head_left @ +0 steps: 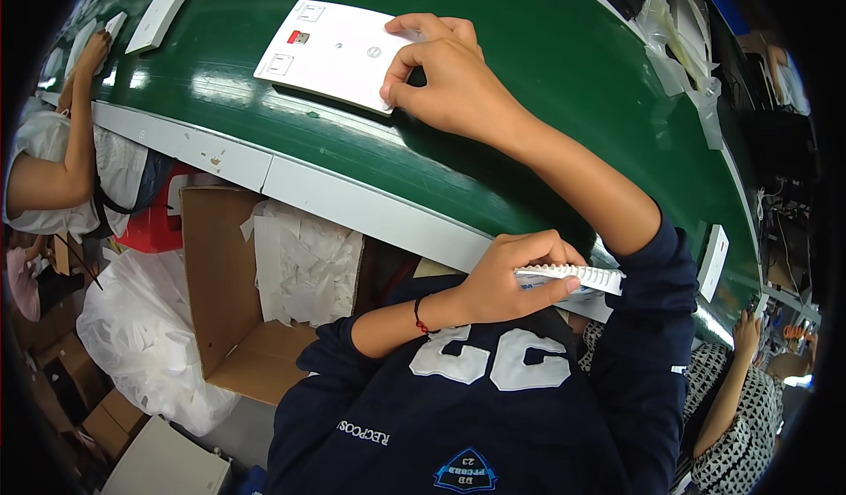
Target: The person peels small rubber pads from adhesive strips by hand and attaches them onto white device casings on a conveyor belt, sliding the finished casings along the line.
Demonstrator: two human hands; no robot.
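A flat white rectangular panel (330, 63) is on the green work surface, at the upper middle. It has two square outlines at its left end and a small red and metal piece, like a USB plug, between them. My right hand (445, 72) grips the panel's right end, thumb at the near corner and fingers at the far one. Close to my body, my left hand (529, 270) is closed on a white stack with a ridged edge (582, 277) and some blue print. What the stack is made of, I cannot make out.
The green work surface (529, 72) has a pale front rail (352, 222). Other white panels lie far left (163, 11) and right (713, 262). Below stand an open cardboard box (225, 275) with white scraps and a clear plastic bag (150, 328). Co-workers' arms show on both sides.
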